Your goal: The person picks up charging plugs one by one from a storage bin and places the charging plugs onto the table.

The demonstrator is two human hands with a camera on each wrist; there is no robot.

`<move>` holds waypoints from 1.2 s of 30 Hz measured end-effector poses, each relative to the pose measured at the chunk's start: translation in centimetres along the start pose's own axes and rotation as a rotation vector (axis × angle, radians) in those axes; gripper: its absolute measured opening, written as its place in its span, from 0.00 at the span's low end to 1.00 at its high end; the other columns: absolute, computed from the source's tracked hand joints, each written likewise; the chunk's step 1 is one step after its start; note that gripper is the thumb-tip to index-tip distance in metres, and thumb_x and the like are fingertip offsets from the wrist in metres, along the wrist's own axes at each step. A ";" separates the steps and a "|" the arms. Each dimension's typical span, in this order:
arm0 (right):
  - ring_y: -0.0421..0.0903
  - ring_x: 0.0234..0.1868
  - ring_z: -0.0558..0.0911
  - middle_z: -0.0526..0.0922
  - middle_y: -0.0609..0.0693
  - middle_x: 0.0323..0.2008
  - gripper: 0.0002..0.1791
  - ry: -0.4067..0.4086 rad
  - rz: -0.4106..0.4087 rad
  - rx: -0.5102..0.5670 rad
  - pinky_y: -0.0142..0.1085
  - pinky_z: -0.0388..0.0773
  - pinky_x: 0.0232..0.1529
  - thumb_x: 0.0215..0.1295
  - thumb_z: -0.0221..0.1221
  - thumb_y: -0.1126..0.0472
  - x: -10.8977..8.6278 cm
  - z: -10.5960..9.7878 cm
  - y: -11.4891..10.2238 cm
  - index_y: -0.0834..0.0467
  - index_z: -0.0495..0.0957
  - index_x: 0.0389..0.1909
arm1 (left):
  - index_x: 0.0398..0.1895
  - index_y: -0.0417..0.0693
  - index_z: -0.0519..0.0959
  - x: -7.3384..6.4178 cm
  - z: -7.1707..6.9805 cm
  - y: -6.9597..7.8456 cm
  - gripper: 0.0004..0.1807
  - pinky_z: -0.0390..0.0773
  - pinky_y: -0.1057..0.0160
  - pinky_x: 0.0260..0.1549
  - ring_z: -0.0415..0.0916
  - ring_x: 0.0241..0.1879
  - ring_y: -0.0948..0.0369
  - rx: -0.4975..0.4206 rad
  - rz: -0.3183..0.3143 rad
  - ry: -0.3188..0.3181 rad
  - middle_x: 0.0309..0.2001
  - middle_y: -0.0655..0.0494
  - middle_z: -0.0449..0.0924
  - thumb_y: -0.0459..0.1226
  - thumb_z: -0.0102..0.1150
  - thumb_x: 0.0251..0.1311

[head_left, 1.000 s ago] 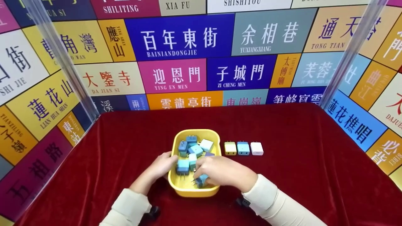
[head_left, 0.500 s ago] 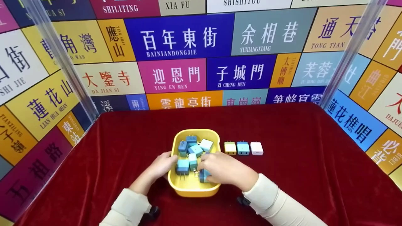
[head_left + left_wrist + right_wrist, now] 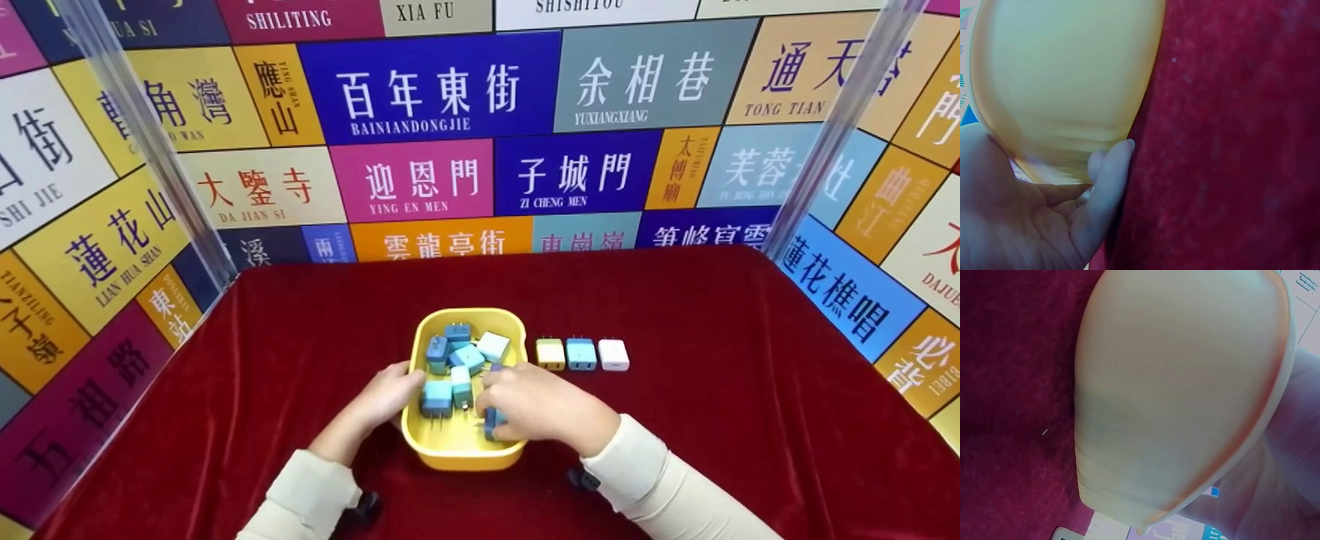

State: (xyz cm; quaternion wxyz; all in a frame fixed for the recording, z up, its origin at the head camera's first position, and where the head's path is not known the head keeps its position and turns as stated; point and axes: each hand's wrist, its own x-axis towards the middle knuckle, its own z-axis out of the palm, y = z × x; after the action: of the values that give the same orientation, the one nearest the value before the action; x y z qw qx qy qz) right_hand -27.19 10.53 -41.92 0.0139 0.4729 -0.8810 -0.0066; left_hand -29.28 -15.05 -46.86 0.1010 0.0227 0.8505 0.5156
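A yellow plastic tub holds several two-pronged plug chargers, among them a teal-and-dark-blue charger, a light blue charger and a whitish one. My left hand grips the tub's left wall, thumb at the rim and fingers outside, low against the wall in the left wrist view. Inside the tub's right side, my right hand has curled fingers around a dark blue charger, whose prongs point left. That hand covers part of the charger; in the right wrist view the tub wall hides the fingertips.
Right of the tub, a yellow charger, a blue charger and a white charger stand in a row on the dark red cloth. Clear posts and a colourful sign wall rise behind.
In the tub, my right hand has shifted slightly to the right and turned the dark blue charger, which has moved up and right. The left hand and the tub stay put.
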 end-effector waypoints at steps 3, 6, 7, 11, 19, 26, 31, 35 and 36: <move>0.42 0.34 0.77 0.81 0.45 0.36 0.10 0.012 0.014 0.003 0.40 0.82 0.39 0.63 0.73 0.53 0.1 0.1 -0.1 0.52 0.89 0.41 | 0.65 0.35 0.78 0.0 0.0 0.0 0.27 0.89 0.54 0.24 0.89 0.29 0.51 0.003 0.000 -0.002 0.36 0.46 0.87 0.41 0.46 0.70; 0.42 0.32 0.75 0.80 0.46 0.34 0.09 0.043 0.035 -0.001 0.40 0.81 0.37 0.63 0.72 0.53 0.2 0.3 -0.1 0.53 0.88 0.39 | 0.64 0.35 0.78 0.0 0.0 0.0 0.26 0.89 0.54 0.24 0.88 0.28 0.51 0.007 -0.001 -0.003 0.36 0.46 0.86 0.41 0.46 0.69; 0.42 0.32 0.75 0.79 0.46 0.34 0.09 0.058 0.046 0.000 0.40 0.81 0.36 0.63 0.72 0.53 0.2 0.4 -0.2 0.53 0.88 0.38 | 0.63 0.35 0.79 0.0 0.0 0.0 0.26 0.88 0.54 0.24 0.88 0.28 0.51 0.007 0.000 -0.001 0.35 0.46 0.86 0.41 0.46 0.69; 0.42 0.27 0.72 0.76 0.46 0.31 0.10 0.099 0.101 0.006 0.38 0.78 0.31 0.64 0.72 0.52 0.5 0.7 -0.3 0.55 0.86 0.32 | 0.61 0.35 0.79 0.0 0.0 0.1 0.25 0.89 0.54 0.24 0.88 0.28 0.51 -0.003 0.007 -0.002 0.35 0.46 0.86 0.40 0.46 0.69; 0.43 0.26 0.73 0.78 0.49 0.32 0.16 0.091 0.179 0.000 0.38 0.79 0.30 0.69 0.70 0.47 0.5 0.9 -0.5 0.57 0.86 0.32 | 0.63 0.34 0.79 0.0 0.0 0.0 0.25 0.89 0.53 0.26 0.89 0.29 0.51 -0.008 0.011 0.001 0.35 0.46 0.86 0.40 0.46 0.70; 0.41 0.32 0.76 0.80 0.47 0.34 0.15 0.092 0.035 0.007 0.34 0.82 0.36 0.61 0.77 0.50 0.1 -0.1 -0.1 0.57 0.89 0.39 | 0.63 0.34 0.79 0.1 0.0 -0.1 0.25 0.89 0.53 0.26 0.89 0.29 0.51 0.002 0.014 0.001 0.35 0.45 0.86 0.40 0.46 0.70; 0.42 0.39 0.81 0.86 0.47 0.40 0.15 0.017 0.001 0.083 0.34 0.85 0.44 0.55 0.79 0.60 -0.2 -0.8 0.0 0.55 0.90 0.43 | 0.63 0.34 0.79 0.1 -0.1 -0.1 0.26 0.89 0.54 0.26 0.89 0.29 0.51 0.006 0.019 0.001 0.36 0.45 0.87 0.40 0.45 0.70; 0.42 0.40 0.82 0.87 0.47 0.41 0.14 -0.005 0.022 0.103 0.34 0.85 0.44 0.56 0.78 0.63 -0.3 -0.8 0.0 0.55 0.91 0.44 | 0.64 0.33 0.78 0.1 -0.1 -0.2 0.26 0.89 0.53 0.26 0.89 0.30 0.51 -0.001 0.013 -0.001 0.36 0.45 0.87 0.40 0.45 0.71; 0.42 0.39 0.81 0.86 0.47 0.40 0.14 -0.001 0.023 0.102 0.34 0.85 0.43 0.57 0.78 0.63 -0.2 -0.7 0.0 0.55 0.91 0.44 | 0.64 0.33 0.78 0.1 -0.1 -0.2 0.26 0.89 0.53 0.26 0.89 0.29 0.51 -0.001 0.012 -0.002 0.36 0.45 0.87 0.40 0.45 0.71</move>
State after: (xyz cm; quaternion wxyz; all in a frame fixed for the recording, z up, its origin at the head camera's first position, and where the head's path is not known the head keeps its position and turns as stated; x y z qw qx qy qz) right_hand -27.04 10.74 -41.18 -0.0103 0.4626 -0.8857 0.0381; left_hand -29.39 -15.19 -47.01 0.0985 0.0283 0.8499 0.5169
